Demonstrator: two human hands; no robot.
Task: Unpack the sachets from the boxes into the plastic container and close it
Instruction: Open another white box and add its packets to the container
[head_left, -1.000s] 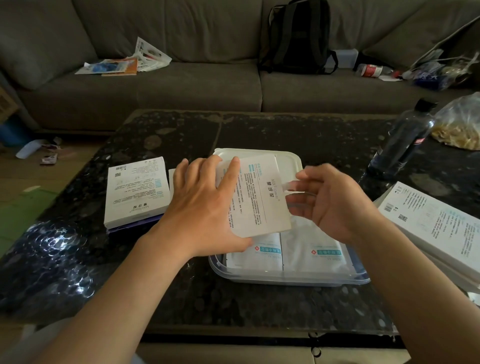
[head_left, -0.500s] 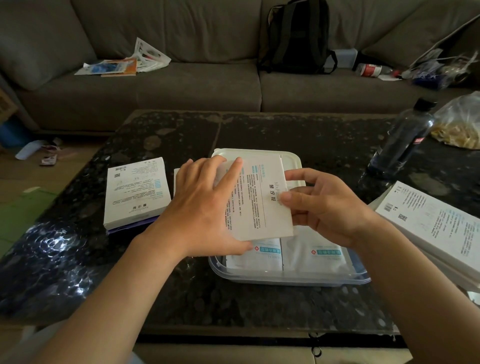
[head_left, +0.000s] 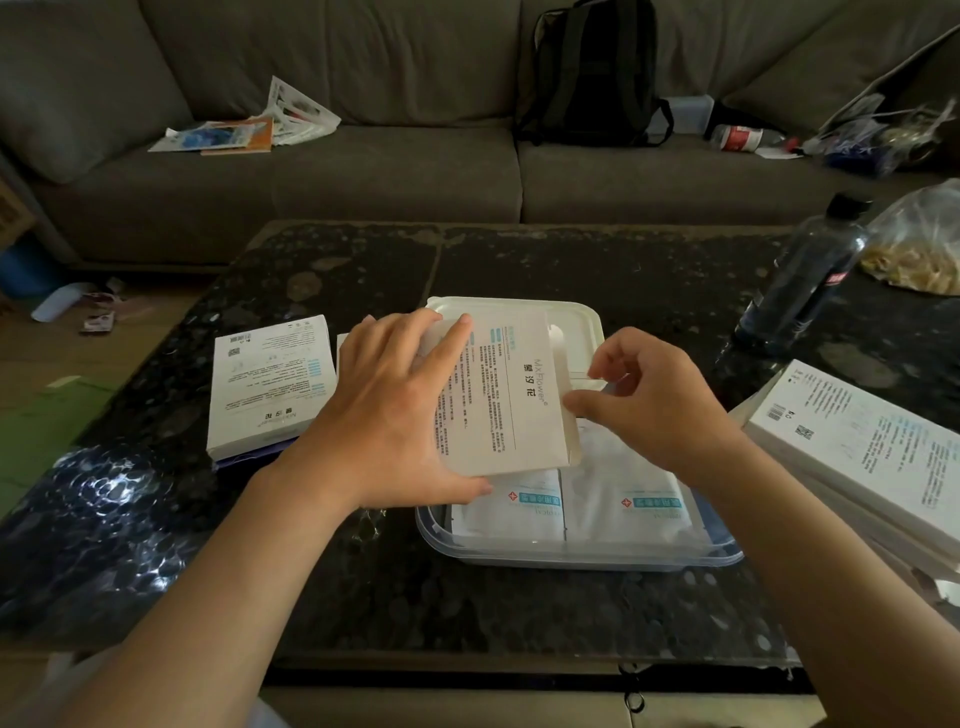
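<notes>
So, partway: sachets (head_left: 618, 499) already in the container (head_left: 571, 558) on the tabletop (head_left: 363, 582). Left hand (head_left: 395, 415) grips a box (head_left: 514, 395) above it, right hand (head_left: 660, 410) pinches its flap. More boxes (head_left: 857, 452) wait, lid (head_left: 576, 322) still off.

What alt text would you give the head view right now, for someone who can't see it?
The left hand grips a white box over a clear plastic container on a dark table, while the right hand pinches at the box's end flap. White sachets already lie in the container; its lid sits behind it, and more boxes flank it.
</notes>
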